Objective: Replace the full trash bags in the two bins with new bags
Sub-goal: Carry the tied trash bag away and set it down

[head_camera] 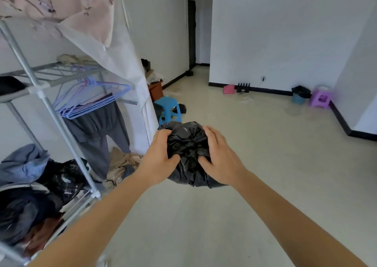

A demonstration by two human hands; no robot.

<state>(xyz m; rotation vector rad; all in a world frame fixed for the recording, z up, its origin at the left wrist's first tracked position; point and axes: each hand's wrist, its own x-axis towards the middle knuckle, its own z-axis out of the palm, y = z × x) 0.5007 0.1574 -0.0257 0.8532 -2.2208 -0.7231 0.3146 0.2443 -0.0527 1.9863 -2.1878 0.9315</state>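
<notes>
My left hand [161, 154] and right hand [218, 156] reach out in front of me, and a black trash bag [186, 144] sits squeezed between them, held up above the pale floor [255, 175]. The left hand is on the bag's left side and the right hand on its right. Both have their fingers curled over the top and their thumbs dug into the crumpled plastic near the gathered neck in the middle.

I cannot tell whether the neck is knotted. The plastic hides whatever is inside, and my fingertips cover part of the bag's far side. The bag's near underside bulges out below my wrists.

Just beyond the bag stands a blue stool [168, 108], partly hidden behind it. To the left is an open wardrobe rack [51, 107] with lilac hangers [95, 97], grey trousers [98, 128] and heaped clothes on its lower shelf, cut off at the edge of view. Far to the right, against the wall, a small blue bin [298, 98] lined with a black bag stands just beside a purple stool [320, 99], both slightly blurred.
</notes>
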